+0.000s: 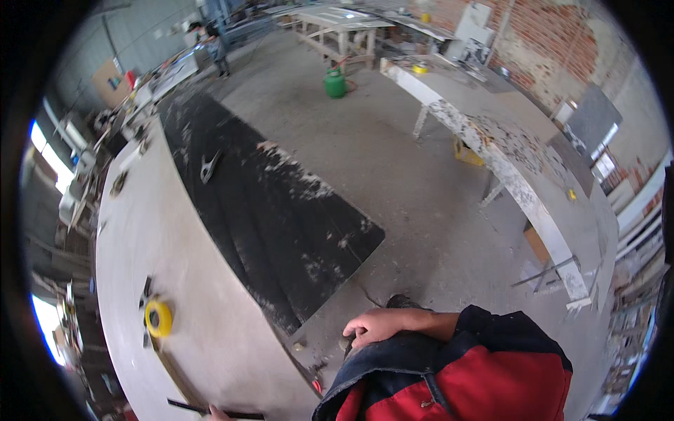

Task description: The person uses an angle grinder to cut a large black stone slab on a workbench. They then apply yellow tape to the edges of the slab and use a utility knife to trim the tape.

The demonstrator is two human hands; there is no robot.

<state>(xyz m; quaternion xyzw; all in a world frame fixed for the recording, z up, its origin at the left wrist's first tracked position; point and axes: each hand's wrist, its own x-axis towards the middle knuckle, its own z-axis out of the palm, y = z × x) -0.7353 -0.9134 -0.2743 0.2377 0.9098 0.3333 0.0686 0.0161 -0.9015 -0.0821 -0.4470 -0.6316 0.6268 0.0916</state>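
Observation:
My right hand (373,328) is low in front of my dark clothing, its fingers curled downward. A small greyish patch shows by the fingertips, too unclear to say whether it is held. Only a sliver of my left hand (217,414) enters at the lower edge, touching or beside a thin black bar (184,405) on the pale tabletop (203,309); its fingers are mostly cut off. From that bar a narrow wooden strip (175,375) runs up toward a roll of yellow tape (160,319). Beneath the roll lies a dark clamp-like tool (146,291).
A black dusty board (260,210) adjoins the table, with a spring clamp (209,167) on it. To the right stands a long, white-edged, stained table (502,165). A green gas cylinder (335,83) is on the floor, and another person (216,50) stands far back left.

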